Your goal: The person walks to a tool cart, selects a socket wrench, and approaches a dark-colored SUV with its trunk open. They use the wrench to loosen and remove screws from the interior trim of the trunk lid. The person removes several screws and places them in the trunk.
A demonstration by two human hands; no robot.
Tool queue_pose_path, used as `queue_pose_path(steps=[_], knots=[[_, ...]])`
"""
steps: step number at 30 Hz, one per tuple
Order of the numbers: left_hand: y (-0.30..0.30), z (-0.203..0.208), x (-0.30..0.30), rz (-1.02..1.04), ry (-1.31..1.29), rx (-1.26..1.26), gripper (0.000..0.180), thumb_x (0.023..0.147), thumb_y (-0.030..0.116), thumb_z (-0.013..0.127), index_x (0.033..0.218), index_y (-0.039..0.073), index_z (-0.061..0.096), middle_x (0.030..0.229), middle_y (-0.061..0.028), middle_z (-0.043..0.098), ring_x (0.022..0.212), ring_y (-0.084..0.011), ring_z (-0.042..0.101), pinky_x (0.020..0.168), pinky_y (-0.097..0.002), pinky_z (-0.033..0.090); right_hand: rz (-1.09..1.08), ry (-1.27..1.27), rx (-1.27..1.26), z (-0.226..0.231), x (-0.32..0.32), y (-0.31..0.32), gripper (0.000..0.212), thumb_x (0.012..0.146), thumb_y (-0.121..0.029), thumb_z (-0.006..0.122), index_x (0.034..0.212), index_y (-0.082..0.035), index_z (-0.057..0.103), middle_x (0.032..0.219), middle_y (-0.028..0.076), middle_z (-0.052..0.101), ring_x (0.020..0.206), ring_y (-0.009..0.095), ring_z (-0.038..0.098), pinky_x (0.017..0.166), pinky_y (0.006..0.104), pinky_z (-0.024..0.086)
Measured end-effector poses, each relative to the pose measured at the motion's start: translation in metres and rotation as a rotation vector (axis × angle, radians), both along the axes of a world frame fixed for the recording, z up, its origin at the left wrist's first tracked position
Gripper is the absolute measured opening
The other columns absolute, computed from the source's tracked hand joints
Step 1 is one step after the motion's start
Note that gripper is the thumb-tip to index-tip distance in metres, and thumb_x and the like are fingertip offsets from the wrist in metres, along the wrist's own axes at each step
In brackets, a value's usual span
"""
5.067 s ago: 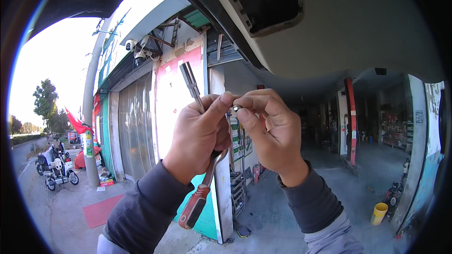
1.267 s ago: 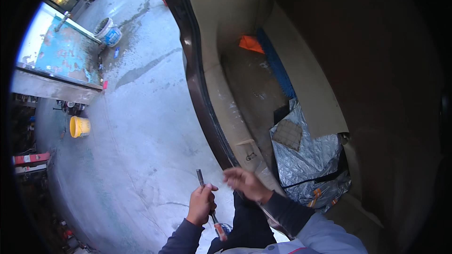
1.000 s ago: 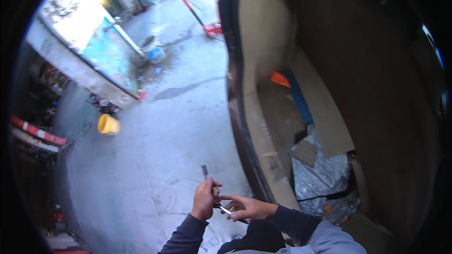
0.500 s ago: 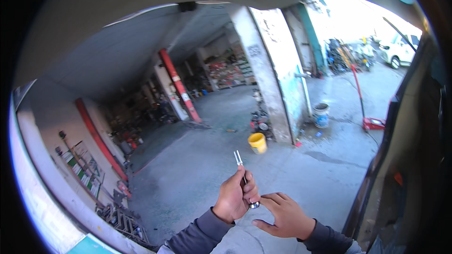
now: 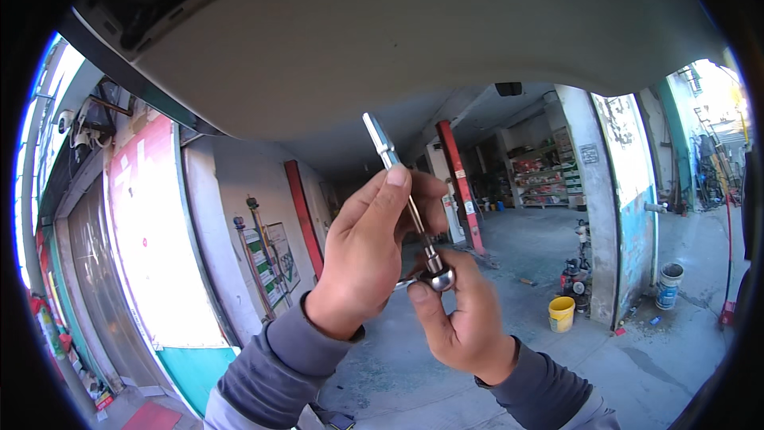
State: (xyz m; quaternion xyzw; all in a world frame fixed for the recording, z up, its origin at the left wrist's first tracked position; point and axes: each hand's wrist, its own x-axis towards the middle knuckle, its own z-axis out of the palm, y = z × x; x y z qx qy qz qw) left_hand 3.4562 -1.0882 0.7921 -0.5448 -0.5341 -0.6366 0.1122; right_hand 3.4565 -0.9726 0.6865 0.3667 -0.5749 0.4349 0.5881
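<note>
A metal ratchet wrench [image 5: 440,277] with a long extension bar [image 5: 415,215] stands tilted in front of me, its top leaning left. At the upper end sits a shiny long socket [image 5: 377,135]. My left hand [image 5: 362,243] is closed round the upper part of the extension, thumb just below the socket. Lower down, the thumb and fingers of my right hand [image 5: 469,314] grip the round ratchet head. Part of the ratchet's handle shows between the two hands, pointing left; the rest of it is hidden.
A broad pale panel [image 5: 446,40] hangs overhead, close above the socket. Beyond are a yellow bucket [image 5: 561,314], a white and blue bucket [image 5: 669,287], a concrete pillar [image 5: 593,207], red posts [image 5: 460,183] and stocked shelves [image 5: 545,171]. A red-topped wall panel [image 5: 155,215] stands at left.
My view has swung up and left. Both hands have risen with the ratchet toward the overhead panel. My right hand, beside the ratchet head with fingers spread before, now grips it.
</note>
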Motion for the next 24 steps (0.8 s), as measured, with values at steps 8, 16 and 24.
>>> queue_pose_path(steps=[8, 16, 24], knots=[[-0.022, 0.056, 0.064, 0.377, 0.605, 0.072, 0.049, 0.110, 0.040, 0.044, 0.097, 0.000, 0.068, 0.078, -0.0035, 0.065, 0.070, -0.0083, 0.058, 0.068, -0.0235, 0.045, 0.083, 0.258, 0.100, 0.062, 0.056, -0.005, 0.034, 0.098, -0.014, 0.068, 0.121, 0.006, 0.053, 0.091, 0.009, 0.066, 0.078, 0.013, 0.062, 0.070, 0.0262, 0.051], [-0.052, 0.080, 0.105, 0.573, 0.848, 0.165, 0.051, 0.111, 0.040, 0.043, 0.093, -0.001, 0.066, 0.070, -0.0018, 0.062, 0.068, -0.0077, 0.054, 0.064, -0.0244, 0.044, 0.086, 0.476, 0.161, 0.100, 0.081, -0.037, 0.036, 0.096, -0.012, 0.069, 0.120, 0.006, 0.049, 0.079, 0.013, 0.062, 0.059, 0.021, 0.065, 0.055, 0.0305, 0.050], [-0.077, 0.104, 0.145, 0.679, 0.829, 0.045, 0.054, 0.109, 0.047, 0.042, 0.101, 0.001, 0.069, 0.079, -0.0038, 0.065, 0.073, -0.0098, 0.057, 0.069, -0.0253, 0.044, 0.157, 0.475, 0.138, 0.123, 0.109, -0.065, 0.031, 0.101, -0.012, 0.062, 0.123, 0.006, 0.051, 0.085, 0.012, 0.068, 0.070, 0.019, 0.069, 0.065, 0.0280, 0.054]])
